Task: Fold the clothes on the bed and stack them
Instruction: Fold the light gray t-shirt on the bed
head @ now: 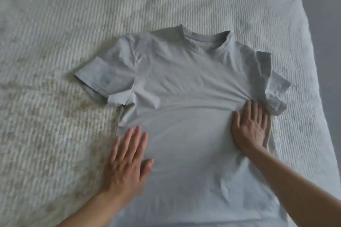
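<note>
You press both flat, open hands — left hand (pixel 127 160), right hand (pixel 251 127) — on the shirt (pixel 184 83), smoothing it on the bed (pixel 55 24) for folding.

Bed (pixel 55 24) covered in a pale, ribbed, textured spread, its right edge in view. Lying flat on it, 1 light grey T-shirt (pixel 184 88), collar toward the far side, both short sleeves out to the sides, fabric creased across the chest.
</note>
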